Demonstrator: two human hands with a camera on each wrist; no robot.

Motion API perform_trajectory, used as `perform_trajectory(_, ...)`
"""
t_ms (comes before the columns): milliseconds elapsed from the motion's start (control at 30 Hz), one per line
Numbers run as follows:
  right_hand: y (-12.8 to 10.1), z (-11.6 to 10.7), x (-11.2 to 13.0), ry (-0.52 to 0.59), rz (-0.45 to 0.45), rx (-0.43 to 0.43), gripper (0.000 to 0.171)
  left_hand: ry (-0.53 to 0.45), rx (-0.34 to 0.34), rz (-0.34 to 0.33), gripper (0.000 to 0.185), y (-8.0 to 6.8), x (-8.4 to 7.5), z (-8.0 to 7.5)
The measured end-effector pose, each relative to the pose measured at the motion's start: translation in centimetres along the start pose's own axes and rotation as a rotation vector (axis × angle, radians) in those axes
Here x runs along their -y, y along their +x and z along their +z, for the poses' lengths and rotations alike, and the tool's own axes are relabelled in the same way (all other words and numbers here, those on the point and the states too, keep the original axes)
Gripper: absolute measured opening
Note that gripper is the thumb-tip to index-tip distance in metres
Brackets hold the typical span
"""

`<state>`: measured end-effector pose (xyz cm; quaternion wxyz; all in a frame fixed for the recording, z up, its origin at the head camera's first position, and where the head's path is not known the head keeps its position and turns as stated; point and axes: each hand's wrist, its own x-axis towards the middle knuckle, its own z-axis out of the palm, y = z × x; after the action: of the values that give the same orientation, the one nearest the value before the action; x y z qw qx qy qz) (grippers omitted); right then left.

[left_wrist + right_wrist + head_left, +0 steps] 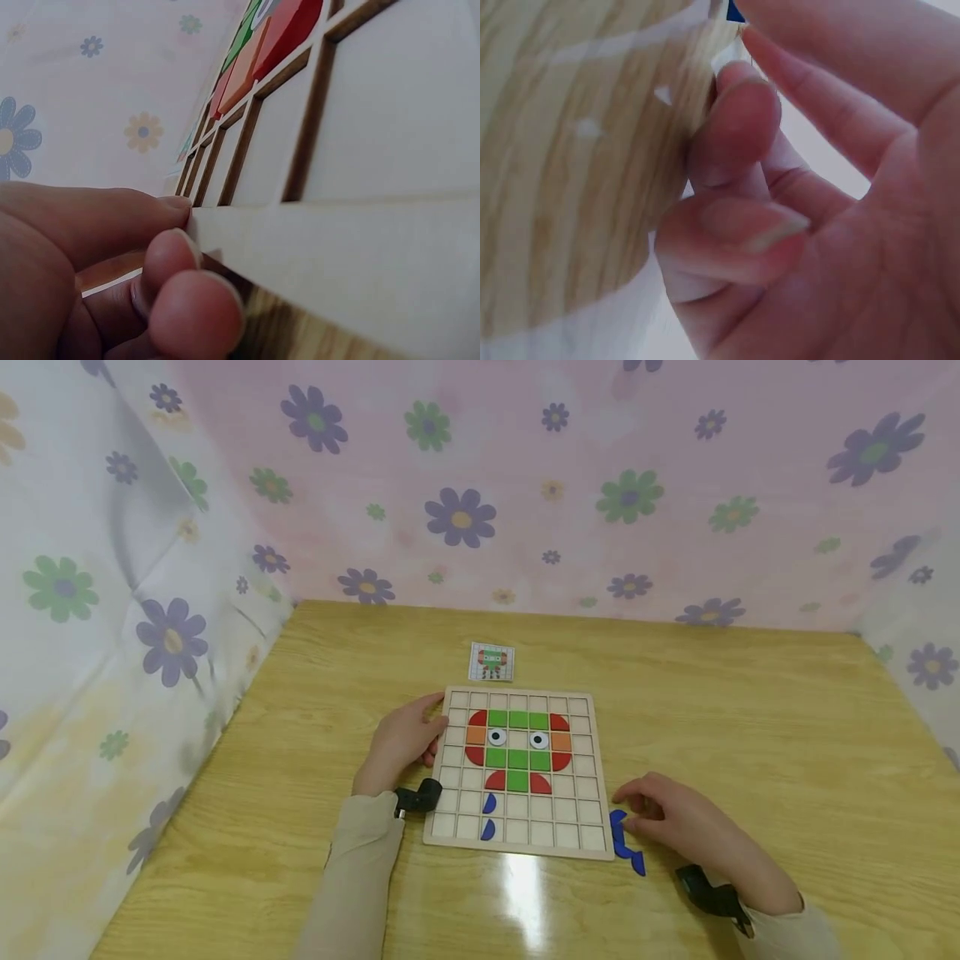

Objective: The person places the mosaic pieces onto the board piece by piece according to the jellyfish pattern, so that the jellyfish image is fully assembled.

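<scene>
A wooden grid board lies flat on the table. It bears a figure made of green, red and orange tiles with two round eyes. Two blue pieces sit in its lower rows. My left hand grips the board's left edge, with the fingertips against the rim. Right of the board, my right hand lies with curled fingers over a few loose blue pieces. Its thumb and forefinger meet on the topmost blue piece.
A small pattern card lies on the wooden table just beyond the board. Flowered cloth walls close in the back and both sides. Black wrist straps sit on both forearms.
</scene>
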<state>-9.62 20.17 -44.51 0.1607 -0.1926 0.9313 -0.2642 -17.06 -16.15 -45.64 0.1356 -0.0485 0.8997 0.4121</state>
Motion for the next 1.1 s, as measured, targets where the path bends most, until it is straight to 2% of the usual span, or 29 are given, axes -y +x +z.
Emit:
perform_trajectory(267, 0.06, 0.41, 0.31, -0.008, -0.048, 0.003, 0.018, -0.005, 0.013, -0.009, 0.047, -0.07, -0.02, -0.04)
perform_trajectory(633, 0.38, 0.41, 0.64, -0.008, -0.007, -0.021, 0.012, -0.041, 0.014, -0.003, 0.046, -0.07, 0.06, -0.08)
perform_trajectory(900, 0.35, 0.71, 0.71, -0.114, 0.001, -0.133, 0.014, -0.062, 0.018, -0.01, 0.045, -0.12, 0.09, -0.03)
perform_trajectory(1100, 0.54, 0.59, 0.73, -0.151, -0.038, -0.12, 0.015, -0.064, 0.01, -0.008, 0.046, -0.2, 0.06, -0.18)
